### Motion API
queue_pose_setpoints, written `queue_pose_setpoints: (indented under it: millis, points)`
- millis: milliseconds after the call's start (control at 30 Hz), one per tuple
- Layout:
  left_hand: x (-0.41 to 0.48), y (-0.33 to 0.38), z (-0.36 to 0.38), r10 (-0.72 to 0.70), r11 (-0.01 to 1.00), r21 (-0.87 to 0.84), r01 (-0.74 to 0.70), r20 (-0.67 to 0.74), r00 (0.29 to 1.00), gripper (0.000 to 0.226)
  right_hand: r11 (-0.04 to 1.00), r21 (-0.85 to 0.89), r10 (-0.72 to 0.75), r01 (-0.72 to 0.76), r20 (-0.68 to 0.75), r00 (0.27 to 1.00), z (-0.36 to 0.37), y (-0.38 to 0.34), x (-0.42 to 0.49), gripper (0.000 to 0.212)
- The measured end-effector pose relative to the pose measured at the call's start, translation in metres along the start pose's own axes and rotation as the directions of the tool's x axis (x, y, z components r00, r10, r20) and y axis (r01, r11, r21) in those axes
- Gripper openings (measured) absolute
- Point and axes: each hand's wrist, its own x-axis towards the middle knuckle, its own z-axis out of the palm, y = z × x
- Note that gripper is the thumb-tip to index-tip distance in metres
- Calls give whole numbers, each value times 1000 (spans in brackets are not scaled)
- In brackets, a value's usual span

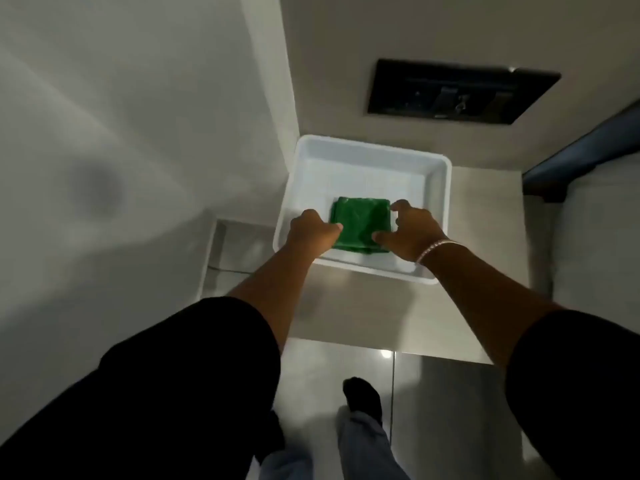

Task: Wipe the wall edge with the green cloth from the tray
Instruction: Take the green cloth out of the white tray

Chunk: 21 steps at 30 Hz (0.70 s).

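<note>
Item 1, tray [440, 188]: white, shallow, sits on a beige ledge [485, 216], its left rim hard against the wall edge [287, 133], far rim near the back wall. Bare ledge to the tray's right and along its near side; that's the room I see for moving.

Item 2, cloth [360, 221]: green, folded square, lies in the tray's near half, closer to the near rim than the far; far half of the tray floor bare.

Item 3, surroundings: white wall [121, 116] on the left, dark panel [457, 91] set in the back wall, glossy floor tiles [433, 410] below, dark bench edge [581, 150] far right.

Item 4, hands: both arms reach fwd and down, black sleeves, bracelet [434, 249] on rt wrist. Left hand [310, 230] curled at the cloth's left edge, fingers closed on it as far as I can tell. Right hand [410, 230] spread, thumb on the cloth's near-right part, fingertips at its far-right corner, pinching that side.
</note>
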Motion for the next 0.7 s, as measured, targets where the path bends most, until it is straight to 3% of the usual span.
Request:
queue_pose_setpoints:
  millis: [167,333,433,533,700]
  points:
    - [21,3,31,-60,987,-156,46,-81,995,46,988,138,88,-66,-162,983,31,-3,21,61]
    - [26,8,35,-157,905,-415,91,-127,979,48,950,309,139,-55,-257,956,40,-2,27,60]
    - [6,4,22,-131,864,-503,19,-188,973,40,886,462,174,-34,-263,949,30,-12,11,41]
    - [-32,-7,-3,-111,799,-600,-38,-209,972,37,741,671,185,-6,-197,963,21,-29,-18,21]
    - [-109,-53,-35,-160,710,-699,-84,-277,947,31,697,716,121,40,-172,978,30,-70,-92,14]
